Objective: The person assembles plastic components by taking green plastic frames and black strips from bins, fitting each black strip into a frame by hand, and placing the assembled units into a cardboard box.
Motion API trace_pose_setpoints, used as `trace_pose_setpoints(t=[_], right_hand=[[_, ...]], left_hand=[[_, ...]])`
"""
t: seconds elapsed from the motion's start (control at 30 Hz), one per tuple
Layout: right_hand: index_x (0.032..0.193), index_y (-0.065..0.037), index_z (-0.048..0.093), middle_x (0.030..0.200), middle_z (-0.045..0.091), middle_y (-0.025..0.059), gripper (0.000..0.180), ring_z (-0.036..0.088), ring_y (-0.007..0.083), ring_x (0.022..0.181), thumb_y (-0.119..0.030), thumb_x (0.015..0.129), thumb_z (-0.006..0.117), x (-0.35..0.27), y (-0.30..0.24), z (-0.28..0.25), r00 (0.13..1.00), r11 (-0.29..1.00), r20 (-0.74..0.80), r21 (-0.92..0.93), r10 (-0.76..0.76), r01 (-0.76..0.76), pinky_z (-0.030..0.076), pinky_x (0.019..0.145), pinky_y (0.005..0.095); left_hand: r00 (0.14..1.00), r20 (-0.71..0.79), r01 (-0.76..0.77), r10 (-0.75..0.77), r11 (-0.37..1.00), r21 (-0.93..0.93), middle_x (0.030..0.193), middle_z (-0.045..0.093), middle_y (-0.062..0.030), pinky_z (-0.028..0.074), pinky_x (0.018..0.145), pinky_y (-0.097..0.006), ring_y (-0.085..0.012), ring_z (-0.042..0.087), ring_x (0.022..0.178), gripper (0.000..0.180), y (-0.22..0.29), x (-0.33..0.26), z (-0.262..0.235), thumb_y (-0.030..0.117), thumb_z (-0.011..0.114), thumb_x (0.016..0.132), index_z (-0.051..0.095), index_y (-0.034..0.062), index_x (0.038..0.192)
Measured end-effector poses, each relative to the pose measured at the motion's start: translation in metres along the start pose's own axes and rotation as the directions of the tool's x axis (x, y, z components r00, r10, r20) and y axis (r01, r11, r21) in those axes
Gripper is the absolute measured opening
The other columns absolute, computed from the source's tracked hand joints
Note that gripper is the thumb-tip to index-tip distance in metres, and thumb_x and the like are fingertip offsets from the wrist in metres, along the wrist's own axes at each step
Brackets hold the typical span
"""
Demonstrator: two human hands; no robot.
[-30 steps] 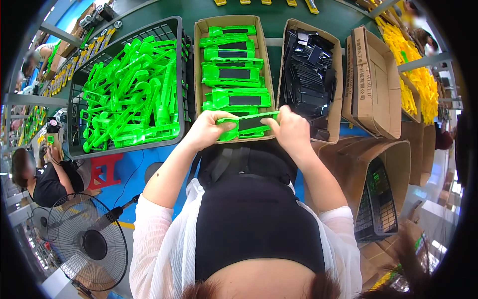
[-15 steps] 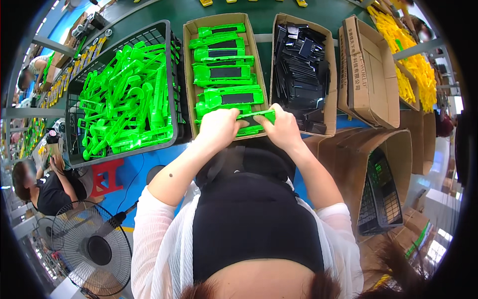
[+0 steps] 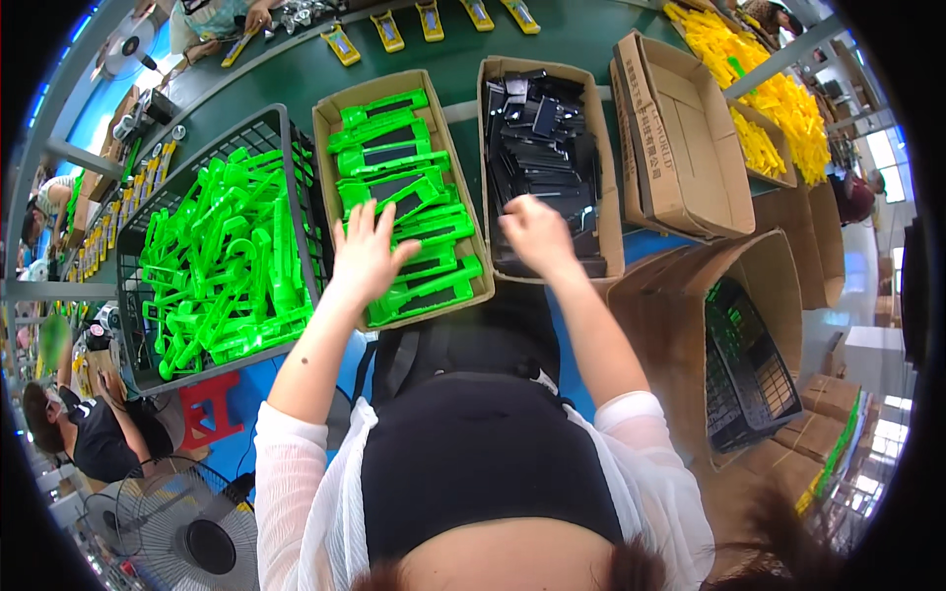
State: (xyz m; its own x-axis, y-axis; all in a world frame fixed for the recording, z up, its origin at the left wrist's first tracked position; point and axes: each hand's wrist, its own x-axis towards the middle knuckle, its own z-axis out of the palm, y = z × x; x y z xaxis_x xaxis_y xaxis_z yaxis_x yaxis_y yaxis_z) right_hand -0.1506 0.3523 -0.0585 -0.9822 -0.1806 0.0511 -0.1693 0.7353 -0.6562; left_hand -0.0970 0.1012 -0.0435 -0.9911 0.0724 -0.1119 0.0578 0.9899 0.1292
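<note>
My left hand [image 3: 367,254] lies flat with fingers spread on the stacked green plastic parts with black inserts in the middle cardboard box [image 3: 335,113]. My right hand [image 3: 537,234] reaches over the near end of the neighbouring cardboard box [image 3: 611,227] filled with black plastic pieces [image 3: 542,128]; its fingers curl downward and whether they hold a piece is hidden. A finished green part [image 3: 429,291] lies at the near end of the middle box, between the two hands.
A black wire crate [image 3: 128,295] of loose green frames stands to the left. An open cardboard box [image 3: 680,138] and yellow parts [image 3: 778,98] lie to the right, with a black basket [image 3: 749,364] in a carton. A green conveyor [image 3: 296,69], a fan [image 3: 187,527] and a seated person [image 3: 89,438] are nearby.
Both hands held one green part together over the middle box; now it lies in the box, the left hand rests flat on the stack and the right hand has moved to the black pieces.
</note>
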Motion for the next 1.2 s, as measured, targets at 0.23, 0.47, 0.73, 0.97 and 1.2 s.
trace_pose_setpoints(t=[0.23, 0.47, 0.73, 0.97, 1.2], right_hand=[[0.091, 0.001, 0.055, 0.093, 0.055, 0.019, 0.023, 0.053, 0.0357, 0.091, -0.01, 0.071, 0.061, 0.019, 0.126, -0.037, 0.985, 0.815, 0.01, -0.561, -0.17, 0.146, 0.045, 0.079, 0.0429], [0.086, -0.003, 0.049, 0.088, 0.053, 0.014, 0.021, 0.052, 0.034, 0.084, -0.009, 0.073, 0.064, 0.009, 0.114, -0.054, 0.998, 0.952, 0.023, -0.298, -0.066, 0.07, 0.042, 0.071, 0.0395], [0.094, -0.001, 0.055, 0.083, 0.054, 0.0143, 0.016, 0.055, 0.0301, 0.072, -0.013, 0.084, 0.056, -0.01, 0.116, -0.036, 0.976, 0.954, -0.184, -0.296, -0.113, 0.055, 0.044, 0.065, 0.0379], [0.094, 0.002, 0.054, 0.081, 0.052, 0.0148, 0.016, 0.053, 0.0292, 0.07, -0.011, 0.084, 0.055, -0.016, 0.115, -0.034, 0.97, 0.949, -0.193, -0.303, -0.148, 0.084, 0.043, 0.065, 0.0366], [0.093, 0.002, 0.053, 0.083, 0.053, 0.0163, 0.015, 0.053, 0.0317, 0.074, -0.01, 0.084, 0.053, -0.02, 0.11, -0.031, 0.969, 0.938, -0.208, -0.342, -0.133, 0.056, 0.043, 0.068, 0.0382]], left_hand=[[0.996, 0.064, -0.059, 0.062, 0.997, -0.055, 0.147, 0.016, -0.0056, 0.009, 0.107, -0.054, -0.0282, 0.004, 0.136, 0.079, 0.003, -0.011, 0.026, 0.057, 0.046, 0.081, 0.018, 0.0131, 0.141], [0.929, -0.367, 0.007, -0.052, 0.993, -0.121, 0.137, 0.028, -0.0188, 0.021, 0.102, -0.05, -0.035, 0.023, 0.129, 0.064, 0.016, -0.035, -0.016, 0.033, 0.059, 0.079, 0.036, -0.0016, 0.127], [0.776, -0.543, 0.332, -0.322, 0.94, -0.083, 0.104, 0.045, -0.0152, 0.052, 0.064, -0.031, -0.0273, 0.056, 0.081, 0.049, -0.015, -0.084, 0.002, 0.0, 0.054, 0.071, 0.044, -0.0036, 0.118], [0.802, -0.533, 0.292, -0.268, 0.956, -0.042, 0.073, 0.054, -0.0098, 0.048, 0.053, -0.03, -0.0221, 0.057, 0.061, 0.05, -0.026, -0.106, 0.013, 0.004, 0.051, 0.073, 0.043, -0.0035, 0.122], [0.807, -0.424, 0.194, -0.412, 0.862, -0.468, 0.089, 0.058, -0.0164, 0.046, 0.065, -0.037, -0.0292, 0.057, 0.074, 0.043, -0.033, -0.136, -0.019, 0.021, 0.06, 0.082, 0.046, -0.0007, 0.116]])
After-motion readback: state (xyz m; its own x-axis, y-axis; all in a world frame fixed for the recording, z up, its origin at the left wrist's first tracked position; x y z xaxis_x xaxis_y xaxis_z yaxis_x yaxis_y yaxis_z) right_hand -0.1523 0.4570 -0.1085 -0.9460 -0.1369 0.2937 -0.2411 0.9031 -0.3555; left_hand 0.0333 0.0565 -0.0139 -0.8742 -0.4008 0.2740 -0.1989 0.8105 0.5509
